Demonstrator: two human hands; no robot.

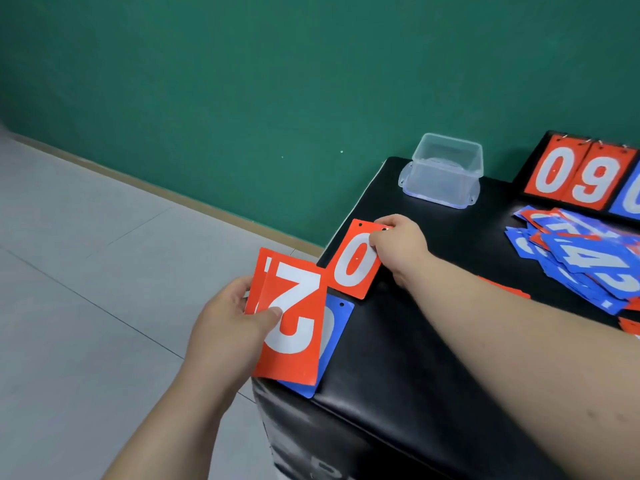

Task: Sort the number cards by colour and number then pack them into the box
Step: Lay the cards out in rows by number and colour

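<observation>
My left hand (232,320) grips a small fan of red cards, a red 2 card (298,320) on top, held over the black table's left corner. Under them a blue card (334,337) lies flat on the table. My right hand (398,247) pinches the top right corner of a red 0 card (355,261) that rests on the table just beyond. The clear plastic box (445,168) stands empty at the back of the table. A loose heap of blue and red number cards (585,261) lies to the right.
A black scoreboard stand (571,174) with red 0 and 9 flaps stands at the back right. The black table (433,341) ends at its left and front edges near my left hand, with grey floor (86,254) below. A green wall (277,81) is behind.
</observation>
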